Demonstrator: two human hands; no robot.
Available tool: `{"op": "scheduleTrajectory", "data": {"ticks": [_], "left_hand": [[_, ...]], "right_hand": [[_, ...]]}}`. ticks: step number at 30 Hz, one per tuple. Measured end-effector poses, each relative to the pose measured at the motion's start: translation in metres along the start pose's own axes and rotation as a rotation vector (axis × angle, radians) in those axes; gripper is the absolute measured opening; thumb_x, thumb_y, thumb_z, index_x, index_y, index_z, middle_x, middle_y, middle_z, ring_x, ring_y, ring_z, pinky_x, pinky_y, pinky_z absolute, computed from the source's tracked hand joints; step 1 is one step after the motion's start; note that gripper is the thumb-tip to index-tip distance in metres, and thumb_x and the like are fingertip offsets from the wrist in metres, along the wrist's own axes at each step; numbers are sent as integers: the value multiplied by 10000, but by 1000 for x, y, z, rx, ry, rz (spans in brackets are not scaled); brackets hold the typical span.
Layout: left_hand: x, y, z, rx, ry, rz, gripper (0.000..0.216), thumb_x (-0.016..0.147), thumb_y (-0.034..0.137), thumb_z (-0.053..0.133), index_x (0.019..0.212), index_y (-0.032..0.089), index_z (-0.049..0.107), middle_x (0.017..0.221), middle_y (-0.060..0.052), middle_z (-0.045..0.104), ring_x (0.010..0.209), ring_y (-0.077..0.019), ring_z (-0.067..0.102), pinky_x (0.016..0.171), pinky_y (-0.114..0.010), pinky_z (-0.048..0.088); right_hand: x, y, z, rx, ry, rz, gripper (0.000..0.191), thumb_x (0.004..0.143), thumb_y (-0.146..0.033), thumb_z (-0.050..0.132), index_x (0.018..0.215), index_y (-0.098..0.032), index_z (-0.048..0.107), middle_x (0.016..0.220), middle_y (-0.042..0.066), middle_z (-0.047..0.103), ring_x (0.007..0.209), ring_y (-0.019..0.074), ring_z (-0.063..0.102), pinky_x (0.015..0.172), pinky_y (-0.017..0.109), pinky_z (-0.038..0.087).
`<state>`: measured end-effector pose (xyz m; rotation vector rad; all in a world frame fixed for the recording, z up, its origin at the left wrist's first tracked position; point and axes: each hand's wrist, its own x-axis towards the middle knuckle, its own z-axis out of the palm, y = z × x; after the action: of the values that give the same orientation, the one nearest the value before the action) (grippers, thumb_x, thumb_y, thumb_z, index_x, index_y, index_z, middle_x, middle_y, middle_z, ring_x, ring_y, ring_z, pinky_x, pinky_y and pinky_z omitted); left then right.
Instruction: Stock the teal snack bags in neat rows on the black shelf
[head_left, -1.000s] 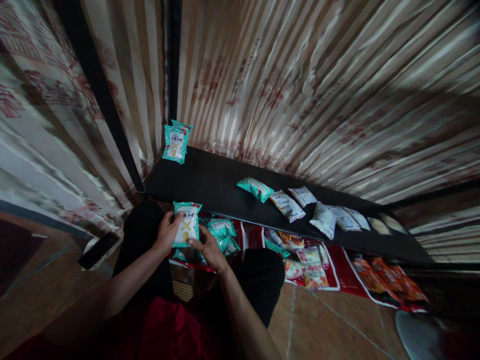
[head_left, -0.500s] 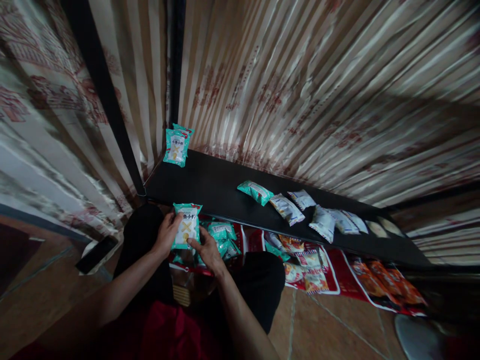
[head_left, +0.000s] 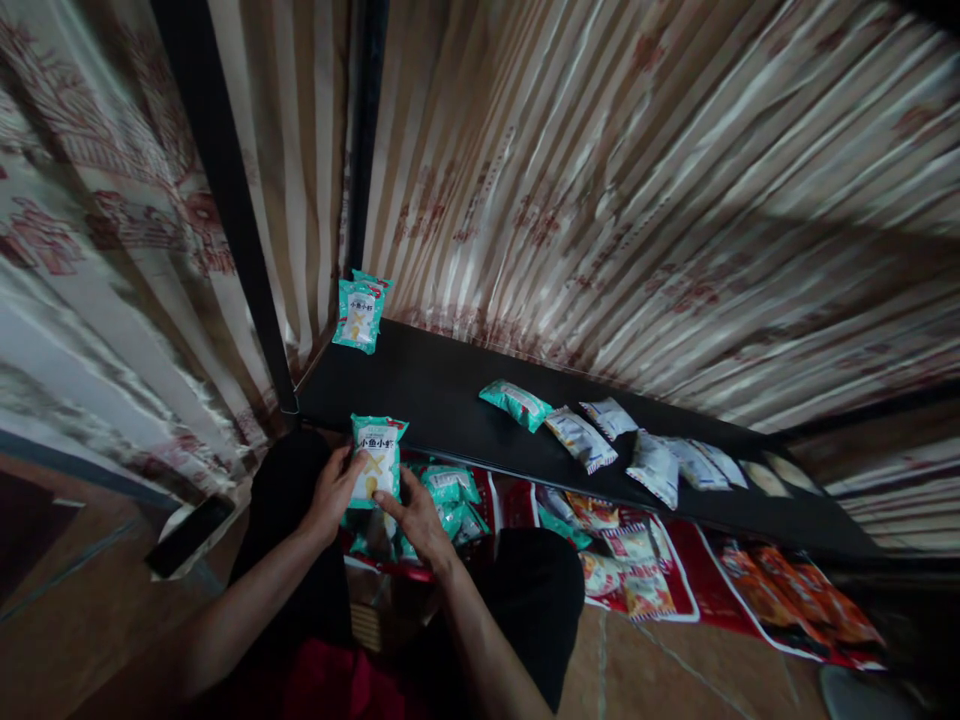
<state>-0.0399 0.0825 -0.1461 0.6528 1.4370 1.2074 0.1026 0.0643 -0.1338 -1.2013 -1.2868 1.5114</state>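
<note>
A teal and white snack bag [head_left: 380, 450] is held upright between both hands, above my lap and in front of the shelf's near edge. My left hand [head_left: 331, 495] grips its left side, thumb across the front. On the lower right side, my right hand [head_left: 417, 512] pinches it with the thumb on the front. Behind and below, more teal snack bags [head_left: 451, 490] lie in a red container. Standing teal bags [head_left: 360, 318] lean at the far left corner of the black shelf [head_left: 420, 385]. One teal packet [head_left: 516, 403] lies flat mid-shelf.
White packets [head_left: 581, 438] lie along the shelf to the right, beside pale round items [head_left: 772, 478]. Below are mixed snack packs [head_left: 630, 560] and orange packs [head_left: 795, 590] on red packaging. A dark phone-like object [head_left: 191, 535] rests at left. Curtains [head_left: 540, 200] hang behind the shelf.
The whole view has shifted, so the shelf and packets appear slightly lower. Both hands still hold the teal snack bag, and its printed front shows a little more.
</note>
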Motion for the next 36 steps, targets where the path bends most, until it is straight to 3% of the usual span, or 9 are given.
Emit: {"op": "scheduleTrajectory", "data": {"ticks": [5, 10, 15, 26, 31, 36], "left_hand": [[9, 5, -1, -23, -53, 71, 544, 601, 558, 692, 955, 153, 611, 908, -79, 692, 812, -233, 659, 678, -311, 520], [17, 14, -2, -23, -109, 122, 533, 629, 548, 681, 983, 156, 606, 876, -72, 693, 759, -223, 660, 656, -312, 528], [28, 23, -3, 74, -75, 195, 499, 673, 521, 659, 1029, 174, 616, 926, -79, 697, 813, -236, 661, 691, -322, 529], [63, 42, 3, 309, 26, 254, 440, 789, 487, 546, 1105, 181, 549, 1059, -100, 659, 936, -228, 640, 811, -352, 504], [82, 44, 4, 393, 55, 269, 427, 821, 504, 487, 1096, 180, 532, 1077, -110, 635, 972, -233, 624, 836, -370, 491], [103, 44, 6, 484, 134, 375, 385, 843, 441, 465, 1099, 164, 542, 1099, -120, 605, 1025, -231, 592, 891, -380, 466]], "right_hand": [[8, -21, -8, -49, -76, 16, 416, 792, -452, 615, 1141, -227, 606, 1119, 27, 661, 1054, 231, 597, 930, 378, 457], [25, -31, -13, -115, -60, 2, 411, 793, -501, 592, 1065, -200, 655, 1015, 36, 690, 960, 236, 625, 850, 361, 487], [42, -38, -11, -173, -42, -25, 432, 755, -519, 625, 1020, -181, 661, 963, 42, 691, 907, 232, 625, 809, 344, 489], [83, -33, -3, -366, 101, -53, 375, 774, -513, 571, 839, -150, 642, 680, -4, 596, 600, 120, 514, 538, 220, 406], [103, -34, 1, -436, 161, -62, 315, 779, -465, 568, 809, -159, 639, 695, -5, 612, 609, 119, 520, 550, 214, 396], [123, -36, 5, -507, 188, -56, 300, 781, -437, 566, 869, -167, 663, 758, 12, 655, 664, 140, 562, 592, 223, 408]]}}
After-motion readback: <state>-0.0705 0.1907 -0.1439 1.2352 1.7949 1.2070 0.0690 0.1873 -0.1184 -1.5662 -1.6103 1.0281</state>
